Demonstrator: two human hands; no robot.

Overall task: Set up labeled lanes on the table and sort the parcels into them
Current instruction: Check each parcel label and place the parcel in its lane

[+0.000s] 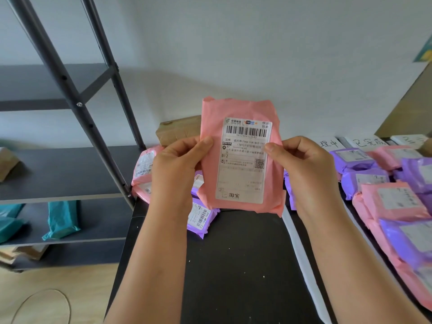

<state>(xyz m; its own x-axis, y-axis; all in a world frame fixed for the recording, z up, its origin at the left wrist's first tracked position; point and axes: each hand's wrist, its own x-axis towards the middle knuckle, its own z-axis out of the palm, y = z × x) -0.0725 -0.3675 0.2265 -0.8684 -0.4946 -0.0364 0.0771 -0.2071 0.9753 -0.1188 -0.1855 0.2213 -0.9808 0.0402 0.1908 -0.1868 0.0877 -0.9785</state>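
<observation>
I hold a pink parcel upright above the black table, its white shipping label facing me. My left hand grips its left edge, thumb on the front. My right hand grips the right edge the same way. Behind it on the table lie pink parcels, a purple parcel and a brown box. A white tape strip runs down the table as a lane line. Right of it lie several pink and purple parcels. White paper labels with handwriting lie at the far edge.
A dark metal shelf rack stands left of the table, with teal parcels on a lower shelf and a brown parcel higher up. A white wall is behind. Wooden floor with a thin cord shows at bottom left.
</observation>
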